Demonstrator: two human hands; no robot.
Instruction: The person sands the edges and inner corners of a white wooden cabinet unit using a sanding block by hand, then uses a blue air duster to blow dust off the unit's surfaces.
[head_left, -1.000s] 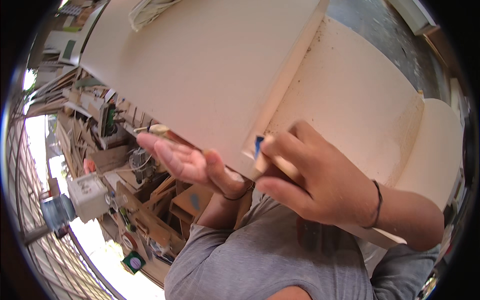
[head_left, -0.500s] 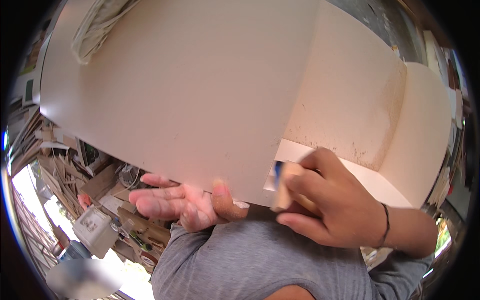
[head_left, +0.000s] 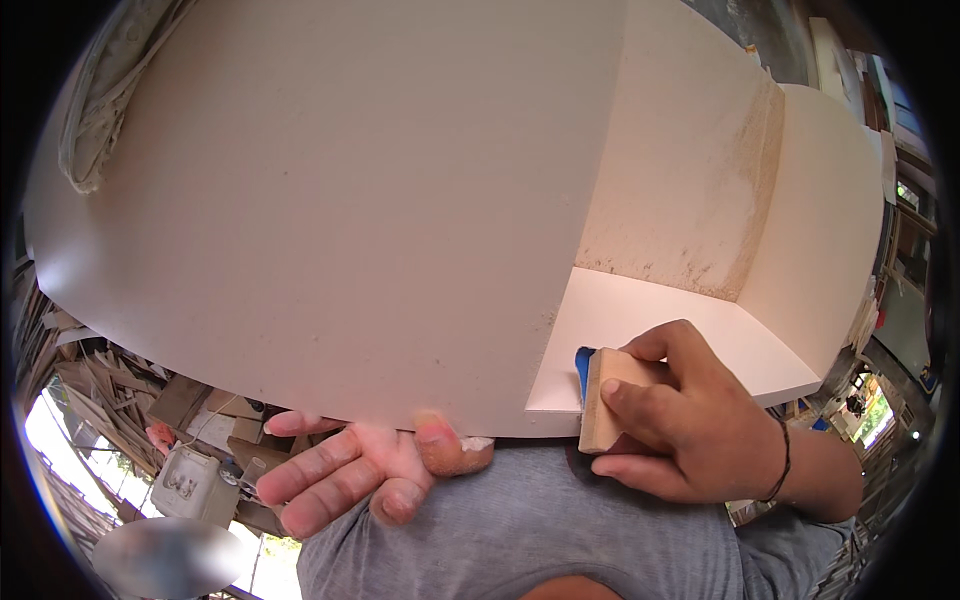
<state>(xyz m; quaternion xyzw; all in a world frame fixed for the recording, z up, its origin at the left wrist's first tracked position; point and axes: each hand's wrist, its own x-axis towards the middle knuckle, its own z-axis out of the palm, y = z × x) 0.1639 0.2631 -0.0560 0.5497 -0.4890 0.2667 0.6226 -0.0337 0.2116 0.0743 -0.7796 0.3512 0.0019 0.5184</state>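
A large white panel [head_left: 400, 230] with an open white recess [head_left: 690, 180] at its right side lies in front of me. My right hand [head_left: 700, 430] grips a wooden sanding block [head_left: 605, 405] with a blue sheet along its left face. It holds the block upright at the panel's near edge, by the recess's near wall. My left hand [head_left: 385, 460] is palm up at that edge, left of the block. Its fingers are spread and the thumb rests on the rim. White dust coats the palm and fingertips.
Brown dust [head_left: 755, 190] lines the recess's corner. A crumpled pale cloth [head_left: 115, 100] sits on the panel at the far left. Wood scraps [head_left: 110, 385] and a white plastic box [head_left: 190, 487] stand below at the left. More clutter lies beyond the right side.
The sanding block in my right hand has moved slightly right and is now sharp rather than blurred. My left hand's fingers have spread wider and dropped. The view has shifted over the panel.
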